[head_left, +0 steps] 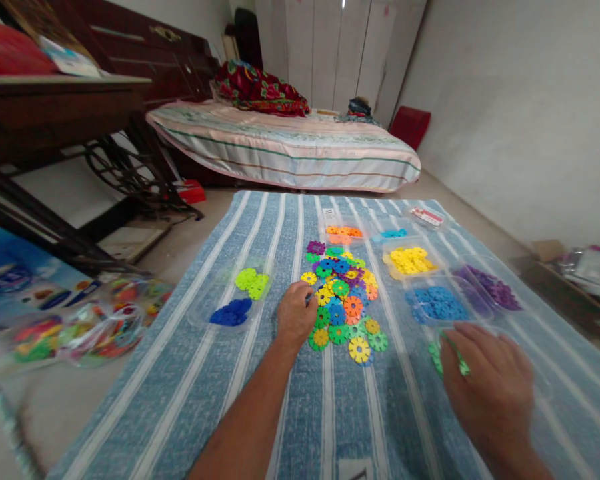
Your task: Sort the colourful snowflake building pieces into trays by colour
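Note:
A pile of notched, flower-shaped plastic discs (340,287) in mixed colours lies mid-table. My left hand (296,315) is at its left edge, fingers closed in a pinch on a dark blue disc (309,299) seen edge-on. Over a clear tray at the right, my right hand (490,380) is closed, with a green disc (463,363) at its thumb and fingers. More green discs (435,358) show beside the thumb; the hand hides most of that tray. Just beyond it, a clear tray holds blue discs (439,303).
Other clear trays hold yellow discs (411,261), purple discs (495,287), orange discs (344,233), light blue discs (393,234), and lime discs (253,283) with dark blue discs (231,312). A striped cloth (180,413) covers the table. A bed (290,157) stands beyond.

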### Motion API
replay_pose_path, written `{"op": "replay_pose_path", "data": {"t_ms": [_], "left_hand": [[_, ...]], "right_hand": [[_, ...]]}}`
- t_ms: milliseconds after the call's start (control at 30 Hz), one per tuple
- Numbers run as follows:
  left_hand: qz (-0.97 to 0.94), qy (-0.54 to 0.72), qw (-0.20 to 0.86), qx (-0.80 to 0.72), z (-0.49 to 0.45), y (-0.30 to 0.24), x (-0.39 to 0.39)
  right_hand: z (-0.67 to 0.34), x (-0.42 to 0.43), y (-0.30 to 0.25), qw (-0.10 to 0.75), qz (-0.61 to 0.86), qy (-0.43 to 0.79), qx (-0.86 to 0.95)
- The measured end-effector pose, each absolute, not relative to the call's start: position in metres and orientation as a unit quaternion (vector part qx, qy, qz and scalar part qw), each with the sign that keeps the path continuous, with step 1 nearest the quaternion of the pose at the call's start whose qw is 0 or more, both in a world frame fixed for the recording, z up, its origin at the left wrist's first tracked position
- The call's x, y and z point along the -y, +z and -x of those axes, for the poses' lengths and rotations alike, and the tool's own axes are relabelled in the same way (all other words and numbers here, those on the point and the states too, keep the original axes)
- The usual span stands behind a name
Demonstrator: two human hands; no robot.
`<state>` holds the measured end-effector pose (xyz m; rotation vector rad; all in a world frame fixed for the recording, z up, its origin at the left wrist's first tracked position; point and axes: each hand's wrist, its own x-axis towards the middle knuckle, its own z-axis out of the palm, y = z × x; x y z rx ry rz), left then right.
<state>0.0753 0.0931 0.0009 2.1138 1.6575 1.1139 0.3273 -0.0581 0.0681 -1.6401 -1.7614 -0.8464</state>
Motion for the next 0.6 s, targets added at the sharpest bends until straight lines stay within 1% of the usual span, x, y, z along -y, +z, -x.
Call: {"op": "replay_pose_path", "data": {"t_ms": [100, 167, 233, 400, 500, 600], "left_hand": [[-0.72, 0.373, 0.116, -0.573, -0.076, 0.001, -0.093], [-0.719, 0.373, 0.117, -0.574, -0.077, 0.002, -0.093], [-0.721, 0.376, 0.119, -0.57, -0.077, 0.002, -0.093], [-0.723, 0.381, 0.12, -0.564, -0.075, 0.002, -0.093], [-0.719, 0.38, 0.122, -0.569, -0.074, 0.001, -0.093], [-0.72, 0.379, 0.121, -0.568, -0.074, 0.0, -0.093]], "right_hand": [[-0.335, 0.071, 0.069, 0.285, 0.624, -0.315, 0.656], [-0.321, 0.071, 0.059, 0.307, 0.6, -0.274, 0.685], [-0.298, 0.066, 0.044, 0.31, 0.583, -0.222, 0.717], [-0.25, 0.042, 0.016, 0.24, 0.61, -0.123, 0.745], [-0.242, 0.033, 0.008, 0.225, 0.615, -0.106, 0.749], [-0.243, 0.031, 0.003, 0.243, 0.601, -0.12, 0.752]]}}
